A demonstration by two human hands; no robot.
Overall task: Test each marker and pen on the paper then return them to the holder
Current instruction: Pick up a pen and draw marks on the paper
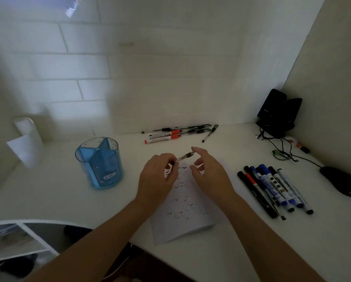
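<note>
Clear plastic pen (pixel 185 156) is pinched at its lower end by the curled fingers (pixel 169 162) of the left hand (pixel 156 180). The right hand (pixel 209 174) has its fingers spread loosely round the upper end, though whether they grip it I cannot tell, and the pen hovers just over the paper (pixel 182 216), which is dotted with many small test marks. Outward, the holder (pixel 99 161) at nine o'clock looks empty, while loose pens (pixel 191 130) lie at twelve o'clock and markers (pixel 272 188) at three on the bench (pixel 211 251), so I judge testing well along and returning not yet begun.
</note>
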